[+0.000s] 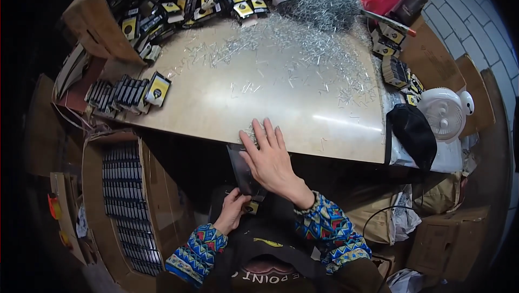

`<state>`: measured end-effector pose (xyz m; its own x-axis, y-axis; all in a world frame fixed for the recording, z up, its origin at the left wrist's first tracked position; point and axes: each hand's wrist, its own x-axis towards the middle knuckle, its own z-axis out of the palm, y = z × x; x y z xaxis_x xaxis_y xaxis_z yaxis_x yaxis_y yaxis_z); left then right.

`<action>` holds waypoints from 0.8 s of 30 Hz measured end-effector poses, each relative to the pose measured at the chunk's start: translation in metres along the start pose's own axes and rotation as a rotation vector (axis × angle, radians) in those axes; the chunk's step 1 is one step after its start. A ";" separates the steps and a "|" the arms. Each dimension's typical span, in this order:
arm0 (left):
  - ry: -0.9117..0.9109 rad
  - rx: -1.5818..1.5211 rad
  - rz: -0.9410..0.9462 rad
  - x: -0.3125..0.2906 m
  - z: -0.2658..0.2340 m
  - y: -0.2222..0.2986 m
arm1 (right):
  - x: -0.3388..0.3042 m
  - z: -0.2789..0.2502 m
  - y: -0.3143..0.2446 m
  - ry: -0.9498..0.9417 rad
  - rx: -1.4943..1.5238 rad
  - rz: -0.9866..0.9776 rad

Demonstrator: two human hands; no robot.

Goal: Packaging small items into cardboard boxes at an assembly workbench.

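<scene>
My right hand lies palm down with fingers spread at the table's front edge. A few thin silvery metal pins show beside its fingertips. Below the edge, next to that palm, hangs a dark, shiny, see-through plastic piece that slopes down toward my lap. At its lower end my left hand is closed, thumb and fingers pinching a small yellow-and-black cardboard box. Most of this box is hidden by the fingers and the dark clothing behind.
Loose pins spread across the table, with a tangled heap behind. Many small boxes pile up at the back left; a row stands nearer. A carton of packed boxes sits left. A white fan and black cloth item are right.
</scene>
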<state>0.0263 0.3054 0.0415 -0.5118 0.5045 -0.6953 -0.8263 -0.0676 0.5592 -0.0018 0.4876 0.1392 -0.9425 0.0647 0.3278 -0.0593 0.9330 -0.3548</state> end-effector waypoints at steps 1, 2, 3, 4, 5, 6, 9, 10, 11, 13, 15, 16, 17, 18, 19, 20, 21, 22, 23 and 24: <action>0.016 -0.012 0.002 0.000 0.000 -0.001 | -0.005 -0.007 -0.007 -0.005 0.000 -0.007; 0.026 -0.022 -0.012 -0.001 0.001 -0.003 | -0.009 -0.016 -0.010 -0.023 0.007 -0.005; 0.030 -0.017 0.012 -0.005 0.006 0.000 | -0.014 -0.027 -0.010 -0.095 0.028 -0.030; 0.038 -0.011 0.038 -0.007 0.008 0.002 | -0.017 -0.037 -0.011 -0.164 0.053 -0.058; 0.039 -0.016 0.044 -0.006 0.004 -0.001 | -0.018 -0.048 -0.012 -0.151 0.185 -0.029; 0.064 -0.025 0.037 -0.009 0.000 -0.002 | -0.017 -0.055 -0.017 -0.083 0.369 0.044; 0.023 -0.048 0.097 -0.005 0.003 -0.004 | -0.027 -0.063 -0.001 -0.086 0.498 0.087; 0.027 -0.050 0.094 -0.005 0.001 -0.006 | -0.031 -0.057 0.001 -0.090 0.500 0.088; 0.013 -0.001 0.115 -0.006 0.000 -0.007 | -0.036 -0.050 0.002 -0.129 0.466 0.103; -0.006 0.050 0.136 -0.004 -0.003 -0.012 | -0.049 -0.026 0.003 -0.108 0.410 0.063; -0.046 0.344 0.332 -0.002 -0.008 -0.022 | -0.061 -0.004 -0.004 -0.119 0.280 -0.013; 0.053 0.618 0.348 -0.011 0.002 -0.014 | -0.070 0.007 -0.006 -0.111 0.212 -0.061; 0.049 0.618 0.347 -0.007 0.001 -0.018 | -0.086 0.018 -0.008 -0.224 0.257 -0.078; 0.090 0.827 0.543 -0.006 -0.002 -0.021 | -0.094 0.019 -0.017 -0.438 0.354 -0.058; 0.132 1.036 0.738 -0.006 -0.006 -0.023 | -0.098 0.020 -0.020 -0.413 0.392 -0.104; 0.143 1.039 0.735 -0.009 -0.014 -0.025 | -0.102 0.022 -0.021 -0.388 0.432 -0.151; 0.161 1.120 0.744 -0.014 -0.019 -0.021 | -0.102 0.019 -0.018 -0.391 0.437 -0.154; 0.180 1.202 0.751 -0.018 -0.023 -0.018 | -0.101 0.014 -0.014 -0.318 0.479 -0.134; 0.204 1.173 0.684 -0.023 -0.026 -0.016 | -0.101 0.010 -0.011 -0.244 0.522 -0.114; 0.207 1.175 0.683 -0.029 -0.024 -0.011 | -0.106 0.010 -0.006 -0.244 0.525 -0.115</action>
<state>0.0450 0.2711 0.0448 -0.8434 0.5222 -0.1264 0.2315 0.5654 0.7917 0.0951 0.4713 0.0985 -0.9651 -0.1679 0.2011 -0.2620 0.6250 -0.7354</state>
